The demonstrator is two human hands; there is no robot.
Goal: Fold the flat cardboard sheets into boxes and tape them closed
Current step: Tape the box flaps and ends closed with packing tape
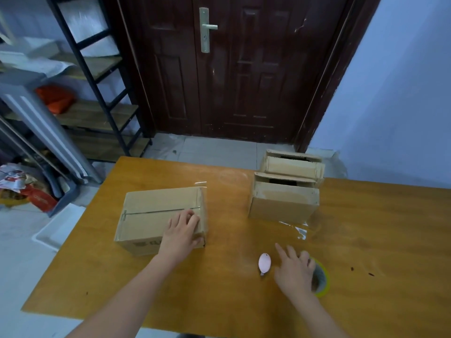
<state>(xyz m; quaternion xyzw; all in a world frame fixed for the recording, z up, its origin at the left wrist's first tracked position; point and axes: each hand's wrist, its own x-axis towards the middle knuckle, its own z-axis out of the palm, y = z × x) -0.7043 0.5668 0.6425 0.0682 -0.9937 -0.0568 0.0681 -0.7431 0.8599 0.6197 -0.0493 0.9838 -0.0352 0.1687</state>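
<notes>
A closed cardboard box [146,215] lies on the orange wooden table [366,240], left of centre, with clear tape across its right end. My left hand [181,231] rests on the box's top right corner, fingers bent over the seam. My right hand [294,270] hovers with spread fingers over a tape roll [322,279] with a yellow-green rim, partly covering it. A small pink cutter [264,263] lies just left of that hand. Two more folded boxes stand at the back right, the nearer one [283,203] in front of the farther one [292,164].
A loose strip of clear tape [296,228] lies on the table in front of the nearer back box. A dark door [244,69] is behind the table. A black shelving rack [97,93] and clutter stand on the left.
</notes>
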